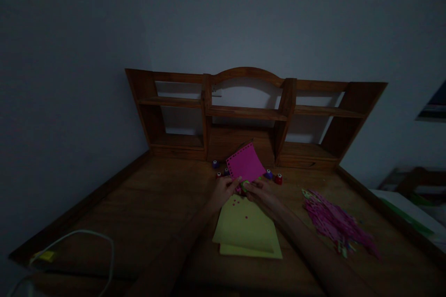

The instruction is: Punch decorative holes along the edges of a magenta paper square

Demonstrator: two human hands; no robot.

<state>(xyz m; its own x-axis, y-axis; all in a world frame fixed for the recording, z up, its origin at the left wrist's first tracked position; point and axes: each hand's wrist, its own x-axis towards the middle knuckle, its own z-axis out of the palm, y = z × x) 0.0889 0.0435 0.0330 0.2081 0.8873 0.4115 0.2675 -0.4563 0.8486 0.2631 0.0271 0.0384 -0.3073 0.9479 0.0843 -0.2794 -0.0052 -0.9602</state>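
A bright pink sheet (246, 163) with a row of punched holes along its upper left edge is held tilted up in front of me. My left hand (222, 191) pinches its lower edge between thumb and fingers. My right hand (263, 194) is closed around a small green craft punch (246, 185) at the sheet's bottom edge; the fingers partly cover it. Below both hands lie pale yellow sheets (244, 229), dotted with small pink paper bits (246, 217).
Other small punches stand nearby, including a blue one (215, 164) and a red one (278, 179). To the right lies a heap of pink and yellow-green paper strips (334, 222). A wooden shelf (245, 112) backs the desk. A white cable (110, 250) loops at lower left.
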